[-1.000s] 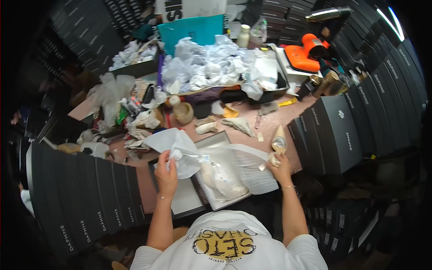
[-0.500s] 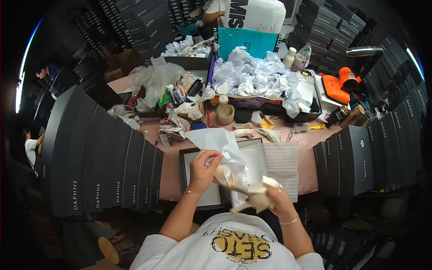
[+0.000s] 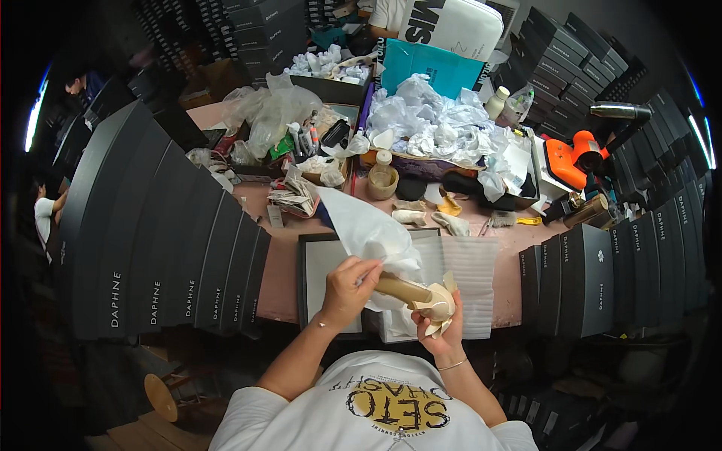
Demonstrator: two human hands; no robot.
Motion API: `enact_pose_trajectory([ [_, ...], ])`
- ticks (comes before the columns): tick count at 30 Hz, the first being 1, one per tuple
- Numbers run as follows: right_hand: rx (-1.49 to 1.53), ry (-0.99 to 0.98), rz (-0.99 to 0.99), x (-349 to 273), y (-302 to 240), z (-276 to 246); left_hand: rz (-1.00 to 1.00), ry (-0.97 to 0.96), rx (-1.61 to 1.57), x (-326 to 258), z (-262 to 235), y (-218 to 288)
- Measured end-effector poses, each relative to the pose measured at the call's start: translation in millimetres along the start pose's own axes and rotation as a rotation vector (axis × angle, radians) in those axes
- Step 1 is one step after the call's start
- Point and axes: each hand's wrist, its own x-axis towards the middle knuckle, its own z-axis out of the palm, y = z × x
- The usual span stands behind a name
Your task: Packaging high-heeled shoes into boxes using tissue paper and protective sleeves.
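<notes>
A beige shoe (image 3: 406, 289) is tilted in front of my chest, its tan sole showing and pale petal-like parts at its right end. Fingers of my right hand (image 3: 442, 331) are closed round that right end. My left hand (image 3: 350, 292) pinches white tissue paper (image 3: 376, 237) beside the shoe's other end; whether it touches the shoe too is hidden. The tissue stands up in a point and spreads over the far side of the shoe. Under both hands lies an open dark shoebox (image 3: 316, 274) with a pale inside, and a white foam sheet (image 3: 470, 282) to its right.
Stacked dark shoeboxes wall in the pink table (image 3: 282, 289) on the left (image 3: 150, 240) and right (image 3: 587, 274). Crumpled paper (image 3: 429, 120) fills a box at the back. A jar (image 3: 382, 179), a brush (image 3: 505, 219) and an orange tool (image 3: 564, 161) stand or lie beyond.
The shoe has turned, so its sole now shows more plainly. My right hand has come slightly inward and my left hand is a little lower. The tissue stands higher, and the whole view has shifted.
</notes>
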Motion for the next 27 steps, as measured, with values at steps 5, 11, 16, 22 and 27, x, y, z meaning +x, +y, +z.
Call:
enact_pose_trajectory([
  [5, -0.338, 0.114, -0.416, 9, 29, 16, 0.351, -0.060, 0.008, -19, 20, 36],
  [11, -0.776, 0.365, -0.666, 20, -1, -17, 0.563, -0.254, -0.067, -34, 75, 39],
  [16, -1.560, 0.624, -0.653, -12, -74, -62, 0.552, -0.371, -0.264, -61, 121, 54],
  [22, -2.891, 0.864, -0.565, -41, -171, -45, -0.155, -0.866, -0.211, -83, 79, 9],
  [27, -2.968, 0.581, -0.657, -27, -155, -26, -1.431, -0.503, -0.505, -159, 64, -127],
])
